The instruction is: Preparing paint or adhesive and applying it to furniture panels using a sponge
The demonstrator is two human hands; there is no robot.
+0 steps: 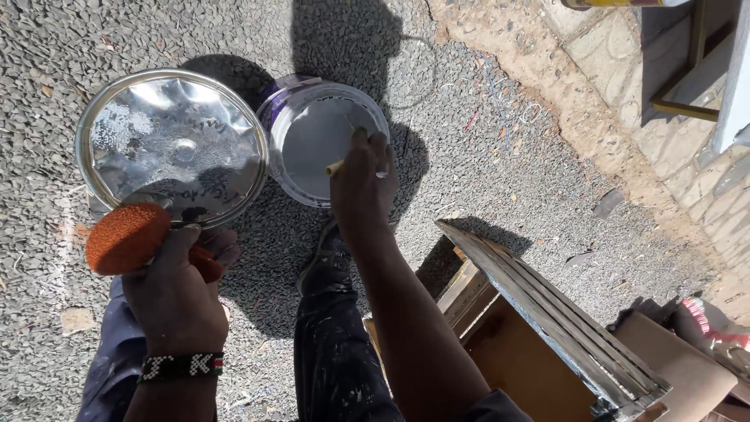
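Observation:
My left hand (176, 285) grips an orange paint roller (125, 237) by its end, held low at the left over the rim of a shiny metal lid. My right hand (363, 187) is closed on a thin pale stick (336, 166) and hangs over the near edge of an open paint can (293, 98) filled with grey-white paint. The stick's far part is hidden behind my fingers. A beaded bracelet sits on my left wrist.
The round silver lid (172, 141) lies on the gravel, touching the can's left side. A worn wooden box (547, 320) stands at the lower right. My paint-spattered trousers and shoe (324, 262) are below the can. Stone paving (664, 117) runs along the upper right.

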